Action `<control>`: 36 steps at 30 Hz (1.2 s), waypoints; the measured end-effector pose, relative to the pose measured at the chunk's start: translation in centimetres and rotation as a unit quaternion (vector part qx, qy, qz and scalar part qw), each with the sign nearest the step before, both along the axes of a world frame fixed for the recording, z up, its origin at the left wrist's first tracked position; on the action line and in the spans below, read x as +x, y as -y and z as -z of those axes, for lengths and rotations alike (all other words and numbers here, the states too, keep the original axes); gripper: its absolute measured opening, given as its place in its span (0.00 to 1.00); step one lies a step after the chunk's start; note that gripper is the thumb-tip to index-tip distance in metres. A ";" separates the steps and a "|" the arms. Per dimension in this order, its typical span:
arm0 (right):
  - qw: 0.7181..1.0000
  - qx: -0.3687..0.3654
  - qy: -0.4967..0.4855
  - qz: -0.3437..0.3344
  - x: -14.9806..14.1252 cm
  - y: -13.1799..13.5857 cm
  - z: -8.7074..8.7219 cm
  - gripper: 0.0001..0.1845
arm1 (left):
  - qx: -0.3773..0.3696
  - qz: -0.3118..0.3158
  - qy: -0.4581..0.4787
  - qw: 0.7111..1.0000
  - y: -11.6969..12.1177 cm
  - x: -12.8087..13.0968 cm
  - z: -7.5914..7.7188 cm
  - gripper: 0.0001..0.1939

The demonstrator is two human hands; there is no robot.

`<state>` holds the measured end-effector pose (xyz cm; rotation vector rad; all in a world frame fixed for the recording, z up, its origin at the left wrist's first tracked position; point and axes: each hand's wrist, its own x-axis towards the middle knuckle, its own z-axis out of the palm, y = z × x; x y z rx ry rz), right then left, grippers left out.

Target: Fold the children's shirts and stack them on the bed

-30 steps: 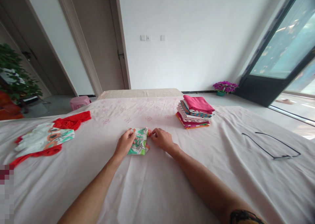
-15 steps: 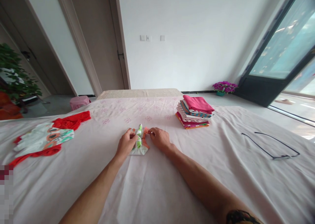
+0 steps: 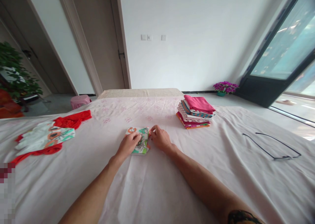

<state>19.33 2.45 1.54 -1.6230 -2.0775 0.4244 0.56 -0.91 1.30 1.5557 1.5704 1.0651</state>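
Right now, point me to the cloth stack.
In the head view, the cloth stack sits right of centre on the pale sheet, beyond the right hand and left of the glasses.

Person, 2 bare hands | left hand: bare | right hand: bare | left forearm: uncovered, tapering to the wrist | right forearm: uncovered, widening toward the elbow | dark marking, right arm: black, rounded, yellowish patches, cut by lower edge; tattoo or band, cannot tell
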 end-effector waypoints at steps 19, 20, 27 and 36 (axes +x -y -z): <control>0.959 -0.225 -0.141 -0.099 -1.7 0.0 -1.3 0.12 | 0.057 0.065 -0.352 0.932 2.3 0.5 -1.4 0.29; 0.944 -0.251 -0.189 -0.096 -1.8 -0.1 -1.1 0.10 | 0.051 0.078 -0.368 0.925 2.7 0.7 -1.8 0.33; 0.866 -0.326 -0.369 -0.092 -1.6 0.2 -0.6 0.05 | 0.045 0.063 -0.464 0.882 4.2 2.7 -2.7 0.21; 0.862 -0.314 -0.378 -0.126 -1.2 0.1 -0.2 0.04 | 0.065 0.014 -0.477 0.876 3.9 3.0 -1.8 0.21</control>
